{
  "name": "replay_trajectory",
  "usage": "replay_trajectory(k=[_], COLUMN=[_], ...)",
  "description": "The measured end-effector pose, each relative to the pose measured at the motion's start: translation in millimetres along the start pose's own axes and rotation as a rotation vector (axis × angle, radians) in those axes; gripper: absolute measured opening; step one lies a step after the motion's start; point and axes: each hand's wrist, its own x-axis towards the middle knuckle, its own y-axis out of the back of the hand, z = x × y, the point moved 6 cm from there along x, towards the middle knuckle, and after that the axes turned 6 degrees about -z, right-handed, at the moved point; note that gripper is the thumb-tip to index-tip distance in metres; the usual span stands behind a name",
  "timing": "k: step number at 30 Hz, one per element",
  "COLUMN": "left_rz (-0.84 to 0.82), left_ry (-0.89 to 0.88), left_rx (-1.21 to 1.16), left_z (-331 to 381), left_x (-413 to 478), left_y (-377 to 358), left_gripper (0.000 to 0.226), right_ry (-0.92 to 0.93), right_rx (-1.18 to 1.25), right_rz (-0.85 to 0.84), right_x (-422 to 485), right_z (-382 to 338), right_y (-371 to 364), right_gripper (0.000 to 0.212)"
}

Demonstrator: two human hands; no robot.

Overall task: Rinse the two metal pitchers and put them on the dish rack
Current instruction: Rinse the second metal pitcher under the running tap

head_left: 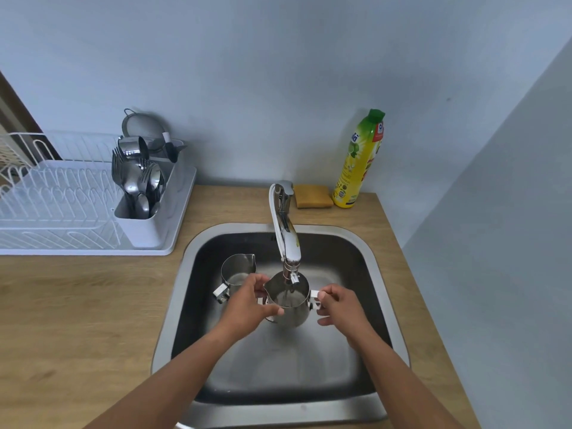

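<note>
Two hands (247, 300) (340, 305) holding pitcher (289, 301) under faucet (286, 230), second pitcher (236, 269) in sink (368, 258)

two metal pitchers (289, 300) (237, 269), one tap (286, 230), one sponge (312, 196), one soap bottle (359, 159), one dish rack (77, 205), two hands (247, 305) (340, 305)

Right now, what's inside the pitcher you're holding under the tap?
Water runs from the faucet into the held pitcher and is pooling inside. Its bottom is hidden by water and glare, so residue can't be judged.
</note>
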Motion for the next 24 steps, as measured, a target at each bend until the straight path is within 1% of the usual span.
replay_trajectory(k=[2,7,13,17,20,22,24], left_rz=[0.009,-0.01,0.032,0.038,-0.014,-0.041,-0.055], left_ry=[-0.003,-0.003,-0.025,-0.049,-0.031,-0.026,-0.032], left_rx=[0.003,0.045,0.066,0.101,0.118,0.107,0.066], left_z=[1.3,-0.1,4.3,7.1,2.9,1.4,3.5], left_x=[0.8,-0.6,1.9,3.8,2.5,1.5,0.6], left_y=[1.6,5.8,1.8,16.1,12.3,3.3,-3.9], left_gripper=[0.058,0.058,0.055,0.06,0.06,0.059,0.063], right_ry=[0.017,-0.011,0.05,0.029,-0.014,-0.018,-0.004], right_rx=[-0.01,-0.016,0.002,0.007,0.016,0.027,0.042], right_rz=[-0.008,-0.1,0.013,-0.079,-0.126,-0.086,-0.025], right_x=[0.8,0.7,3.7,4.0,3.5,3.7,4.8], right_z=[-1.5,-0.3,-4.8,-4.5,-0.1,2.6,3.6], right_y=[-3.0,-2.5,5.3,-5.6,-0.2,8.9,15.3], right_gripper=[0.016,0.014,0.014,0.016,0.015,0.013,0.013])
